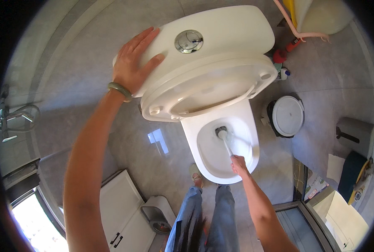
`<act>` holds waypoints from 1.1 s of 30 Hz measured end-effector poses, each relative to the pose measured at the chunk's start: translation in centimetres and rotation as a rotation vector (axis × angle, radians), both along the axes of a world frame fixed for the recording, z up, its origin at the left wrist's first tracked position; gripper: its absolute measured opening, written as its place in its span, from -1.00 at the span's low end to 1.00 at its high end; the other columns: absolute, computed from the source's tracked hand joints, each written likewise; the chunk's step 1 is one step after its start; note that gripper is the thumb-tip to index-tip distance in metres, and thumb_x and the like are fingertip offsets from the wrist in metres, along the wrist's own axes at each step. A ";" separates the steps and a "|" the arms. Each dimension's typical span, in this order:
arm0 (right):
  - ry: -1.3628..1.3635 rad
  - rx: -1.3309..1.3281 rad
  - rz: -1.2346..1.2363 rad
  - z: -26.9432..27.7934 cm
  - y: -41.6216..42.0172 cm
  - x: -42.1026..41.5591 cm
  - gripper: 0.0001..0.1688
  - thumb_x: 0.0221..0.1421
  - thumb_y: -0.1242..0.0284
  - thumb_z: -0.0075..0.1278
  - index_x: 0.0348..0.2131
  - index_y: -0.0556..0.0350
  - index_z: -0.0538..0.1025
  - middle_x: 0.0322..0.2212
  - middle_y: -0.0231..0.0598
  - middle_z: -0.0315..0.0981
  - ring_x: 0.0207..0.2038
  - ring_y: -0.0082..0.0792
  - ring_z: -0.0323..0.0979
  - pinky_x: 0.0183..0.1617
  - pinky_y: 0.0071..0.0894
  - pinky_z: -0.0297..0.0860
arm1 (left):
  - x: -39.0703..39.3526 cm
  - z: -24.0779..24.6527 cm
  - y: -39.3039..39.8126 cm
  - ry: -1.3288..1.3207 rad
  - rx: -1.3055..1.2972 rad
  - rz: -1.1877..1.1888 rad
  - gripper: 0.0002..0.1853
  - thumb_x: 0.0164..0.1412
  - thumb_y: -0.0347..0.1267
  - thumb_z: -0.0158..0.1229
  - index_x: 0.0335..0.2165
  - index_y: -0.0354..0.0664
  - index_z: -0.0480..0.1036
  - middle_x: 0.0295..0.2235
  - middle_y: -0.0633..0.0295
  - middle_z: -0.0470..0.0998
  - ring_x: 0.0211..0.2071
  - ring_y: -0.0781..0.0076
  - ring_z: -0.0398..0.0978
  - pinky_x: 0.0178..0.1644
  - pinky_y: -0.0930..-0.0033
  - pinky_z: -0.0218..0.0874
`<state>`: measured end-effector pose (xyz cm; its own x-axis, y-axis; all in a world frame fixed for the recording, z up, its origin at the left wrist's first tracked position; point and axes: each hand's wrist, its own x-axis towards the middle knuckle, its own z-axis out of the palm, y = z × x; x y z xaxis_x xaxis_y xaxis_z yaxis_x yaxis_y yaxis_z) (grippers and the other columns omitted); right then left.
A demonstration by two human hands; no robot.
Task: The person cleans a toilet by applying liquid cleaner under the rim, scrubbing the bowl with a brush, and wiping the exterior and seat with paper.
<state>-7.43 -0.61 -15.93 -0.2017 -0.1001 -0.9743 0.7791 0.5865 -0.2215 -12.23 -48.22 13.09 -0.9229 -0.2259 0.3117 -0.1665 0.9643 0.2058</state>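
My right hand grips the white handle of a toilet brush. The brush's dark-bristled head rests low inside the white toilet bowl, near the water. The toilet seat and lid are raised against the cistern. My left hand, with a bangle at the wrist, lies flat on the left end of the cistern lid, fingers spread and holding nothing. To its right is the round chrome flush button.
A lidded waste bin and bottles stand right of the toilet. A paper dispenser hangs on the right wall. At lower left are a white cabinet and a grey box-like unit. A shower fitting is at far left.
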 end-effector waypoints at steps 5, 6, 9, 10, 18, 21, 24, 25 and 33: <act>-0.235 -0.135 -0.336 9.0 6.0 2.3 -0.80 0.18 0.24 -0.06 -0.29 -0.07 0.39 -0.69 -0.51 0.23 -0.79 -0.73 -0.02 -0.79 -0.66 -0.13 | 0.5 -0.2 0.0 0.005 0.003 0.006 -0.37 0.14 -0.02 0.04 0.16 0.09 0.26 0.18 0.23 0.27 0.18 0.13 0.21 0.27 0.09 -0.04; -0.260 -0.175 -0.353 11.6 6.6 2.5 -0.80 0.19 0.23 -0.05 -0.30 -0.08 0.38 -0.68 -0.53 0.23 -0.79 -0.75 -0.02 -0.79 -0.68 -0.14 | 0.5 -0.1 0.0 0.001 -0.028 0.015 -0.38 0.15 -0.03 0.03 0.17 0.10 0.26 0.18 0.24 0.27 0.18 0.15 0.22 0.27 0.08 -0.03; -0.362 -0.296 -0.490 17.5 7.5 3.2 -0.78 0.21 0.22 -0.06 -0.27 -0.07 0.40 -0.68 -0.54 0.25 -0.79 -0.74 -0.02 -0.79 -0.68 -0.14 | 0.3 0.1 -0.2 -0.004 -0.019 0.017 -0.38 0.16 -0.03 0.01 0.17 0.12 0.25 0.18 0.24 0.28 0.18 0.17 0.22 0.28 0.06 -0.04; -0.330 -0.230 -0.484 16.9 8.4 4.2 -0.77 0.22 0.22 -0.06 -0.23 -0.07 0.40 -0.68 -0.53 0.25 -0.79 -0.74 -0.02 -0.79 -0.68 -0.14 | -0.1 0.1 0.0 0.004 0.012 0.008 -0.38 0.16 -0.02 0.00 0.17 0.12 0.25 0.18 0.24 0.28 0.19 0.18 0.22 0.28 0.06 -0.04; -0.211 -0.002 -0.343 15.1 9.4 5.7 -0.61 0.21 0.24 -0.02 -0.01 -0.05 0.43 -0.67 -0.42 0.28 -0.80 -0.69 -0.01 -0.79 -0.64 -0.10 | 0.0 0.3 0.1 -0.016 -0.008 0.029 -0.35 0.14 0.00 0.00 0.18 0.11 0.23 0.19 0.23 0.26 0.18 0.14 0.21 0.28 0.05 -0.05; -0.175 0.124 -0.308 15.3 9.3 7.0 -0.63 0.21 0.24 -0.01 -0.03 -0.06 0.45 -0.67 -0.42 0.28 -0.80 -0.71 -0.01 -0.78 -0.66 -0.10 | -0.1 0.3 0.5 -0.015 -0.017 0.022 -0.35 0.14 -0.03 0.02 0.19 0.10 0.22 0.19 0.22 0.26 0.18 0.14 0.21 0.27 0.06 -0.05; -0.176 0.045 -0.310 14.9 9.1 6.3 -0.66 0.21 0.24 -0.02 -0.07 -0.07 0.45 -0.68 -0.43 0.28 -0.80 -0.71 0.00 -0.78 -0.66 -0.10 | -0.2 0.5 0.5 -0.024 -0.022 0.023 -0.36 0.15 -0.06 0.03 0.19 0.10 0.22 0.19 0.20 0.26 0.18 0.15 0.22 0.27 0.06 -0.04; -0.178 0.019 -0.309 14.6 9.2 6.3 -0.67 0.21 0.24 -0.02 -0.08 -0.08 0.45 -0.68 -0.43 0.28 -0.80 -0.72 0.00 -0.78 -0.66 -0.10 | -0.2 0.6 0.4 -0.025 -0.025 0.027 -0.36 0.15 -0.07 0.03 0.19 0.10 0.22 0.19 0.20 0.26 0.18 0.15 0.22 0.26 0.06 -0.03; -0.107 0.060 -0.206 6.1 3.8 4.9 -0.71 0.20 0.25 -0.07 -0.18 0.03 0.41 -0.69 -0.42 0.23 -0.78 -0.66 0.00 -0.78 -0.59 -0.09 | 0.3 -0.1 0.0 -0.022 -0.025 0.018 -0.38 0.16 -0.08 0.02 0.18 0.06 0.23 0.19 0.21 0.26 0.17 0.16 0.22 0.26 0.09 -0.03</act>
<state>-2.54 3.22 -9.79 -0.1069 -0.0083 -0.9942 0.9010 0.4221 -0.1004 -11.95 -48.18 12.95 -0.9256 -0.2350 0.2967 -0.1883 0.9659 0.1778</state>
